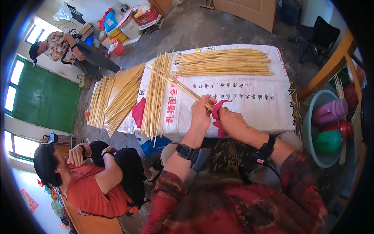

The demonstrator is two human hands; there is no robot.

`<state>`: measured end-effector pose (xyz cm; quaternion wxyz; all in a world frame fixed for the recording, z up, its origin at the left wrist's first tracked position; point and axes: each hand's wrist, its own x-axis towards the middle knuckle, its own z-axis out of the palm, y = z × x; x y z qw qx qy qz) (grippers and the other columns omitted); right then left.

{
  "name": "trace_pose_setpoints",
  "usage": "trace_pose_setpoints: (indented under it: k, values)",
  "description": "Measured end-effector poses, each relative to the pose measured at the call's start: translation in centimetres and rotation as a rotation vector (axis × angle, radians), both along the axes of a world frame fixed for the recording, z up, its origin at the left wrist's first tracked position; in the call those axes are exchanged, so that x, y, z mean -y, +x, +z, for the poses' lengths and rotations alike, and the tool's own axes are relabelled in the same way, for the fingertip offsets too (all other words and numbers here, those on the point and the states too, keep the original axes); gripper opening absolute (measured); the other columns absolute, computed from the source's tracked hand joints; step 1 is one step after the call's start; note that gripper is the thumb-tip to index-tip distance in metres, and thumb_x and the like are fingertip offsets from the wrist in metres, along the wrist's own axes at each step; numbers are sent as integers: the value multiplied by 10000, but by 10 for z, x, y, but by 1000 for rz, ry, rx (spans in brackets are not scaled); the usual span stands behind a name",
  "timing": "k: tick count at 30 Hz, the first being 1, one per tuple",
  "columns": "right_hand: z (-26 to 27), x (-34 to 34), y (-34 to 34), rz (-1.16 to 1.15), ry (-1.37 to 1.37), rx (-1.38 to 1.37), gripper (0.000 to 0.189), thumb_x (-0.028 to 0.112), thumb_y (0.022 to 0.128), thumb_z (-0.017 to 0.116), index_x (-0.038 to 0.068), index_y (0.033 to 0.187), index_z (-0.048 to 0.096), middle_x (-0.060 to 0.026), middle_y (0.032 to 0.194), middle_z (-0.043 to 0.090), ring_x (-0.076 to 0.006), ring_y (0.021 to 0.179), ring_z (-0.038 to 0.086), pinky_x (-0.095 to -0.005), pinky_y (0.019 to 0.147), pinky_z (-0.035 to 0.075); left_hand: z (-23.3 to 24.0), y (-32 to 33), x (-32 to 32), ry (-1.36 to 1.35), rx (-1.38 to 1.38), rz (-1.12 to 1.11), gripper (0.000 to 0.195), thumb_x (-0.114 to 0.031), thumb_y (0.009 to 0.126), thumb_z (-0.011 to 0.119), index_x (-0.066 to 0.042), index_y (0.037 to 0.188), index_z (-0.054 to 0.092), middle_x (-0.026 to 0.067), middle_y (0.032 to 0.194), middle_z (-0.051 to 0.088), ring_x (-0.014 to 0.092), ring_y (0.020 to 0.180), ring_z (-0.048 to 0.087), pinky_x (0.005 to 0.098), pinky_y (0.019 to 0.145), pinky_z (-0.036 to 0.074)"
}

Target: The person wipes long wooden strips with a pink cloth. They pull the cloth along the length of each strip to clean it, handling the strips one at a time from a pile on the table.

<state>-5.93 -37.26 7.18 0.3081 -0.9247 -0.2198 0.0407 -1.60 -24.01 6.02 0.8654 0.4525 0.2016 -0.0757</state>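
My left hand [202, 109] is closed around a few thin wooden sticks [184, 88], which slant up and left over the table. At their near end my right hand [230, 120] grips a pink-red cloth [216, 112] wrapped about the sticks; the fingers are partly hidden. A row of sticks [223, 63] lies across the far side of the white woven sheet [242, 87]. To the left, an upright pile of sticks [156, 93] lies under the far tips of the held ones. A second red cloth [139, 112] lies beside that pile.
More stick piles [124, 102] lie farther left. A person in an orange-red top [93, 190] sits at left; another person [62, 48] stands at the far left. A basin [308, 140] with thermos flasks stands at right. Short stick pieces [230, 158] litter the floor below the table.
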Motion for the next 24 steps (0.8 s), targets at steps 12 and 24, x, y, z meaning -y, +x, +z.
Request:
trace_pose_setpoints:
  k: [12,24]
  values:
    - [13,29,-5,51,19,-212,229,223,794,489,11,876,463,-191,748,573,-364,711,555,-429,613,433,76,63,-154,687,222,75,139,-184,848,430,-47,823,433,-11,552,376,76,377,326,199,307,270]
    - [-2,26,0,128,6,-186,165,185,799,465,32,860,453,-162,715,584,-339,678,569,-418,569,450,-27,38,-216,1078,-36,-156,236,-174,822,480,-27,668,377,58,495,430,143,353,445,261,299,355]
